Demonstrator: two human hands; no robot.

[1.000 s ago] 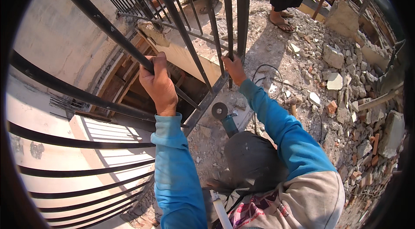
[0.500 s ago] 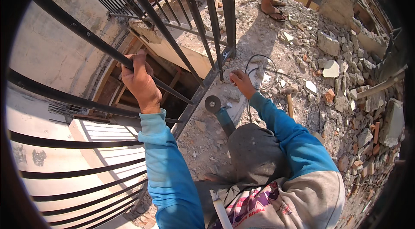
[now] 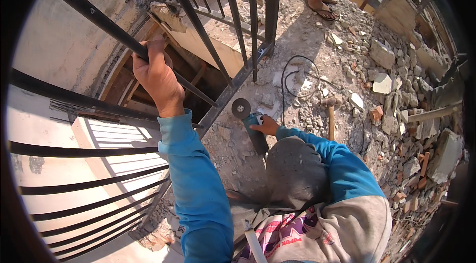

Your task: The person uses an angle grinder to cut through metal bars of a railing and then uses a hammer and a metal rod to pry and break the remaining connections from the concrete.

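My left hand (image 3: 159,83) is closed round a black metal bar (image 3: 106,24) of the railing, over the opening beside the wall. To the right of the railing's bottom rail (image 3: 223,98), an angle grinder (image 3: 256,137) with a teal and dark body lies on the rubble-strewn floor. Its round cutting disc (image 3: 241,108) points away from me, near that rail. My right hand (image 3: 268,125) grips the grinder's body from the right side, beside my knee; some of its fingers are hidden.
A hammer (image 3: 331,116) with a wooden handle lies right of my right hand. Beyond it loops a black cable (image 3: 283,82). Broken concrete and bricks (image 3: 391,109) pile up on the right. Another person's sandalled foot (image 3: 322,7) stands at the far side.
My right hand has come back toward me from beside the bottom rail and taken hold of the grinder, which is now turned slightly. My left hand stays on the bar.
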